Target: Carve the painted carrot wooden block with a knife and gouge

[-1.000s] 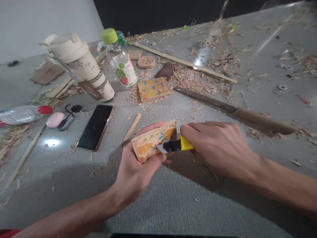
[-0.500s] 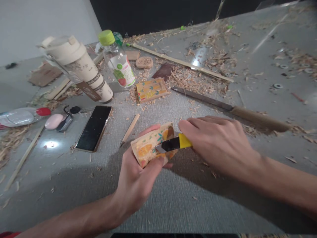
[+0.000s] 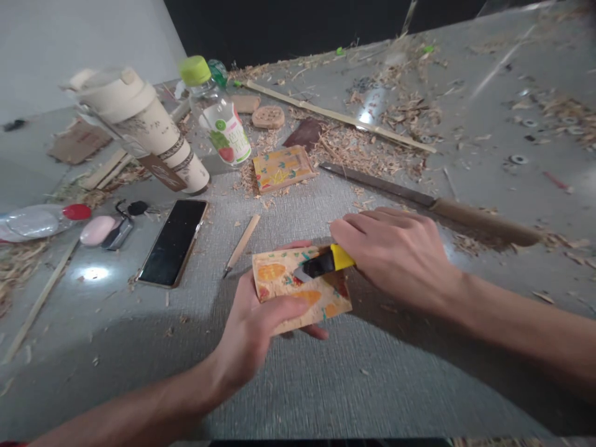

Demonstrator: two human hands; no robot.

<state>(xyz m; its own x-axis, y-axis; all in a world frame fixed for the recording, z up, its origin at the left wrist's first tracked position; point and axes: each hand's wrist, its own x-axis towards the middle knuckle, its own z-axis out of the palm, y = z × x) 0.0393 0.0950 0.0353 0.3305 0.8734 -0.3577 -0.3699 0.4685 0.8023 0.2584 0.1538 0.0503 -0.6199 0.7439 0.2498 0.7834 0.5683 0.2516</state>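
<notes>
My left hand grips a small painted wooden block with orange and green patterns, thumb across its near face. My right hand is closed round a yellow utility knife. The knife's blade tip rests on the block's top face near its middle. A second painted block lies flat on the grey table mat further back.
A black phone, a wooden pencil-like stick, a cream tumbler and a green-capped bottle stand to the left. A long wood-handled file lies behind my right hand. Wood shavings and thin strips litter the back.
My left hand has turned the painted block so its broad face lies up. The knife has moved slightly left and up onto that face.
</notes>
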